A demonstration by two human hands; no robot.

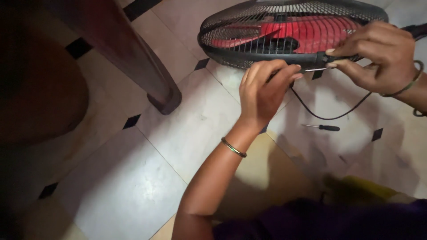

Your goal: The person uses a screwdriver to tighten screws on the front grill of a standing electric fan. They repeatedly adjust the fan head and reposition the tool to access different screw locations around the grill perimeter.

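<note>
Pale floor tiles [133, 186] with small black diamond insets carry everything in view, and a dark wooden furniture leg [138, 62] stands on them toward the upper left. At the top edge of the floor lies a fan [284, 35], its black wire grille over red blades, the near rim facing the person. The right hand [378, 53] is closed in a pinch on the black handle of a screwdriver [322, 64], whose thin metal shaft runs leftward along the lower rim of the fan. The left hand [262, 91] is curled at that same rim, fingertips meeting the tip of the shaft; whether it actually grips anything I cannot tell. A black cord [329, 116] loops from under the rim across the tiles. Just below that loop, apart from both hands, lies a second small screwdriver [322, 127] with a black handle.
</note>
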